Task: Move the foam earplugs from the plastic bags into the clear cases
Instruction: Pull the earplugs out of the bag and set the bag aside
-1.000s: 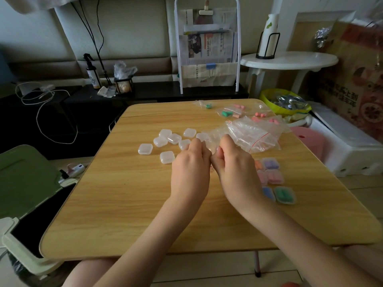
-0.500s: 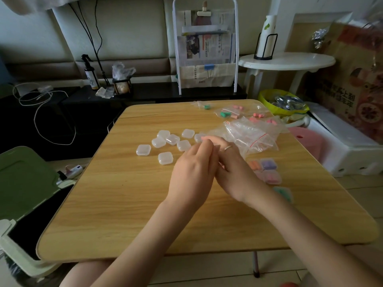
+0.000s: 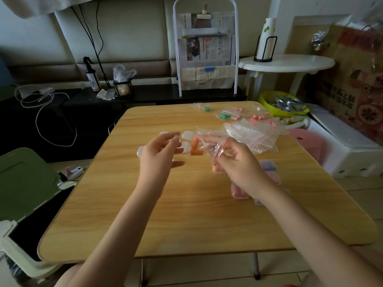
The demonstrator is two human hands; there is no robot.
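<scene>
My right hand [image 3: 238,162] pinches a small clear plastic bag [image 3: 209,141] with a red zip line, held just above the wooden table [image 3: 186,214]. Two orange foam earplugs [image 3: 195,147] sit at the bag's left end; I cannot tell whether they are inside it or out. My left hand [image 3: 159,154] hovers to their left, fingers loosely spread, holding nothing. Empty clear cases [image 3: 187,134] lie beyond my left hand. A case with orange plugs [image 3: 217,168] lies under my right fingers. Filled cases [image 3: 268,165] lie to the right, partly hidden by my right wrist.
A heap of empty bags [image 3: 252,133] lies behind my right hand. Bags with green and pink earplugs [image 3: 226,116] lie at the table's far edge. A green bin [image 3: 20,183] stands left; a pink stool [image 3: 306,141] and white foam box [image 3: 342,146] stand right.
My hands have parted. The left one moved left and opened; the right one now holds a bag stretched out to the left, with orange earplugs showing at its end.
</scene>
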